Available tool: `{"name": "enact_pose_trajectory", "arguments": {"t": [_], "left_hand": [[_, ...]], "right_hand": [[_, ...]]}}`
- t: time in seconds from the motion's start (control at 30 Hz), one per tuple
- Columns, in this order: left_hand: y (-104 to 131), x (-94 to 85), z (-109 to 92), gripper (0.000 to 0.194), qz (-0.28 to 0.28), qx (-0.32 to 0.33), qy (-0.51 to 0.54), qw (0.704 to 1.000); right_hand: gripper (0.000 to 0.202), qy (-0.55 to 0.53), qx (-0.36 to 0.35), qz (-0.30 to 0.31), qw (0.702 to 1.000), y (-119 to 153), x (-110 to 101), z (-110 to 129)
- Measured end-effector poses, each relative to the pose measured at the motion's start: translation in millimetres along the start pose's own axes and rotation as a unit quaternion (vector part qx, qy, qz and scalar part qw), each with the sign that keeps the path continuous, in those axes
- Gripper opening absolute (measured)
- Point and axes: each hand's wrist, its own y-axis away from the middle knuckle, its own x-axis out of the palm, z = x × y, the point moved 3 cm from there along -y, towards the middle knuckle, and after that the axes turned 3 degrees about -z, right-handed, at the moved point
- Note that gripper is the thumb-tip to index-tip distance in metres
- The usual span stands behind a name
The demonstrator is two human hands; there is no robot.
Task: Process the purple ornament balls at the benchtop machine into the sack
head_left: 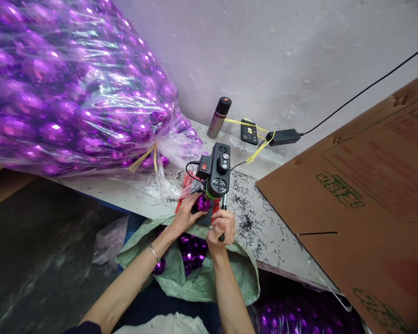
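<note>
A small black bench drill press (218, 171) stands on the table, with red material around its base. Under its head sits a shiny purple mirrored ball (203, 202). My left hand (187, 214) has its fingers closed around the ball's left and front sides. My right hand (221, 228) is wrapped round the black-ended lever (224, 202) on the machine's right side. Just below my hands, an open pale green woven sack (174, 273) holds more purple mirrored balls (192, 253).
A big clear bag of purple balls (73, 93) fills the left. A spray can (219, 118), phone (249, 131) and power adapter (284, 137) lie along the wall. Black slivers (247, 220) litter the tabletop. A cardboard box (362, 185) stands right.
</note>
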Motion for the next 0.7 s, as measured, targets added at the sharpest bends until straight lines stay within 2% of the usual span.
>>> {"name": "enact_pose_trajectory", "arguments": {"t": [0.3,0.5,0.6,0.7], "left_hand": [[-0.1,2.3,4.3,0.058,0.002,-0.002,0.017,1.000],[-0.5,3.5,6.6,0.060,-0.004,0.003,0.024,1.000],[-1.2,4.0,7.2,0.061,0.001,-0.001,0.026,1.000],[-3.0,4.9,6.6,0.062,0.003,-0.004,0.030,1.000]], "right_hand": [[0.031,0.011,-0.022,0.000,1.000,1.5,1.2,-4.1],[0.028,0.012,-0.064,0.018,0.998,1.3,2.4,-4.7],[0.029,0.014,-0.062,0.024,0.998,-10.2,0.2,3.9],[0.032,0.015,-0.008,0.020,1.000,-36.0,-3.6,18.3]]}}
